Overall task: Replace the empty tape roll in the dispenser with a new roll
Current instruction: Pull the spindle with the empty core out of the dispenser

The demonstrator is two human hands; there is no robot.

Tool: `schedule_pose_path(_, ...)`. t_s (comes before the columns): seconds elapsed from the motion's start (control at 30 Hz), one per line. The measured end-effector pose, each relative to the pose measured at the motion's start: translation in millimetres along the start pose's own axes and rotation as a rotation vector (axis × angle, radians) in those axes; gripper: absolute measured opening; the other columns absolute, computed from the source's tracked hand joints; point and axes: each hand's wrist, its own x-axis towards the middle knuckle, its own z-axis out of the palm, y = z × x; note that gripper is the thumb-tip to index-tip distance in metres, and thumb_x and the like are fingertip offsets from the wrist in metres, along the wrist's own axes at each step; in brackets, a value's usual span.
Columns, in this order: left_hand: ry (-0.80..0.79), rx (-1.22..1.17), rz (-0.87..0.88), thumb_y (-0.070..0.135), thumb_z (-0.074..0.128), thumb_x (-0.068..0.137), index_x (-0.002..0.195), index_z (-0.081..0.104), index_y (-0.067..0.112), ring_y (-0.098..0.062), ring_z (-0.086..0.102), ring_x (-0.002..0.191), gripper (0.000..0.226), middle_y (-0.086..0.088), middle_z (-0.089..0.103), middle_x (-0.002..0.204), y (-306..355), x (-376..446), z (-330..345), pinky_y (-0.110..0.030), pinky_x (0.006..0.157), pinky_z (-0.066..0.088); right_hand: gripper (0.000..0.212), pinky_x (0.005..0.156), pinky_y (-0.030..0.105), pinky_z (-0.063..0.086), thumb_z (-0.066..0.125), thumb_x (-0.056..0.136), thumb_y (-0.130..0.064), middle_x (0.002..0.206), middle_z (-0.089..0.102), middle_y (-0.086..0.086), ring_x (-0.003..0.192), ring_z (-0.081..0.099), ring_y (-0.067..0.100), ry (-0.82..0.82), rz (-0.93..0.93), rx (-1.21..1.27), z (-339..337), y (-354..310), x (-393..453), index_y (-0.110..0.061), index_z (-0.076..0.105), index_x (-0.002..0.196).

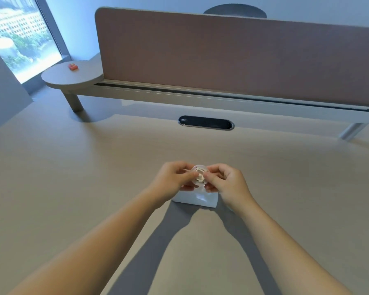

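Roll (198,175) — a small, pale plastic spool, seemingly the spent one or its hub — is held just above the white dispenser (195,198) on the desk (73,188). It is pinched from both sides: left hand (173,177) at its left edge, right hand (226,179) at its right, fingertips closed on it. Both forearms are stretched forward, wrists converging. A steady, even pull is likely best — twisting could jam the hub. No new roll is seen.
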Motion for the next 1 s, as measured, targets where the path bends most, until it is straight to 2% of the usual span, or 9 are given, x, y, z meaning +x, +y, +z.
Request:
schedule_pose_path(0.07, 0.012, -0.036, 0.024, 0.008, 0.056, 0.082, 0.079, 0.062, 0.01, -0.002, 0.061, 0.051, 0.007, -0.005, 0.062, 0.07, -10.2, -7.6, 9.6, -0.012, 0.055, 0.053, 0.014, 0.048, 0.012, 0.048, 0.058, 0.082, -0.011, 0.064, 0.059, 0.003, 0.045, 0.055, 0.001, -0.003, -0.016, -0.03, -1.3, 9.1, -8.8, -0.019, 0.057, 0.069)
schedule_pose_path(0.17, 0.043, -0.06, 0.1, 0.004, 0.057, 0.081, 0.068, 0.06, 0.011, -0.001, 0.058, 0.044, 0.015, -0.006, 0.058, 0.065, -28.0, -18.4, 23.9, -0.01, 0.049, 0.051, 0.016, 0.05, 0.019, 0.048, 0.058, 0.082, -0.011, 0.062, 0.058, 0.004, 0.047, 0.052, 0.007, 0.035, -0.072, -0.069, 0.5, 28.6, -24.6, -0.018, 0.056, 0.068)
schedule_pose_path(0.3, 0.055, -0.047, 0.219, 0.003, 0.055, 0.082, 0.075, 0.062, 0.007, 0.001, 0.056, 0.041, 0.011, 0.006, 0.06, 0.049, -60.4, -42.8, 39.4, -0.01, 0.046, 0.049, 0.012, 0.056, 0.03, 0.045, 0.057, 0.082, -0.011, 0.061, 0.054, 0.008, 0.052, 0.048, 0.015, 0.12, -0.176, -0.109, 12.8, 59.2, -54.3, -0.011, 0.056, 0.071)
schedule_pose_path(0.37, 0.036, -0.064, 0.245, 0.002, 0.053, 0.083, 0.08, 0.062, 0.01, 0.001, 0.058, 0.045, 0.013, 0.003, 0.061, 0.055, -73.4, -55.9, 43.0, -0.01, 0.047, 0.05, 0.008, 0.057, 0.032, 0.044, 0.057, 0.082, -0.012, 0.063, 0.055, 0.009, 0.053, 0.048, 0.016, 0.149, -0.216, -0.132, 19.0, 69.1, -68.9, -0.009, 0.058, 0.075)
schedule_pose_path(0.53, -0.047, -0.16, 0.204, 0.005, 0.055, 0.082, 0.079, 0.064, 0.016, -0.013, 0.062, 0.071, 0.015, -0.004, 0.064, 0.077, -89.3, -80.7, 41.5, -0.016, 0.062, 0.055, 0.011, 0.051, 0.018, 0.05, 0.06, 0.081, -0.017, 0.063, 0.059, -0.001, 0.053, 0.055, 0.006, 0.167, -0.209, -0.046, 25.6, 77.8, -97.6, -0.009, 0.067, 0.083)
schedule_pose_path(0.67, -0.067, -0.206, 0.188, 0.011, 0.057, 0.082, 0.074, 0.065, 0.017, -0.008, 0.065, 0.069, 0.013, 0.004, 0.068, 0.069, -96.6, -90.4, 42.4, -0.012, 0.059, 0.055, 0.01, 0.06, 0.022, 0.054, 0.06, 0.081, -0.021, 0.069, 0.062, 0.001, 0.066, 0.059, 0.014, 0.159, -0.208, -0.024, 26.3, 80.0, -113.7, -0.019, 0.067, 0.075)
schedule_pose_path(0.77, -0.026, -0.232, 0.154, 0.014, 0.056, 0.082, 0.077, 0.064, 0.013, -0.012, 0.063, 0.074, 0.01, -0.001, 0.065, 0.077, -98.8, -83.8, 42.9, -0.012, 0.058, 0.055, 0.012, 0.065, 0.026, 0.054, 0.055, 0.084, -0.015, 0.075, 0.063, 0.002, 0.073, 0.06, 0.021, 0.218, -0.177, -0.049, 19.6, 83.4, -111.3, -0.013, 0.067, 0.086)
schedule_pose_path(0.9, 0.128, 0.097, 0.187, 0.009, 0.059, 0.08, 0.073, 0.062, 0.009, -0.014, 0.056, 0.064, 0.008, -0.003, 0.059, 0.067, -112.6, -59.5, 44.6, -0.019, 0.061, 0.052, 0.013, 0.054, 0.017, 0.051, 0.053, 0.085, -0.011, 0.071, 0.06, -0.002, 0.067, 0.056, 0.02, 0.283, -0.131, -0.08, 8.1, 91.8, -101.9, -0.014, 0.065, 0.081)
schedule_pose_path(1.0, 0.155, 0.323, 0.271, 0.011, 0.06, 0.079, 0.078, 0.064, 0.007, -0.01, 0.051, 0.057, 0.005, 0.002, 0.056, 0.061, -118.6, -46.0, 47.2, -0.014, 0.056, 0.045, 0.013, 0.061, 0.02, 0.049, 0.054, 0.084, -0.011, 0.071, 0.057, -0.007, 0.069, 0.055, 0.013, 0.3, -0.129, -0.195, -0.2, 97.7, -92.4, -0.011, 0.065, 0.09)
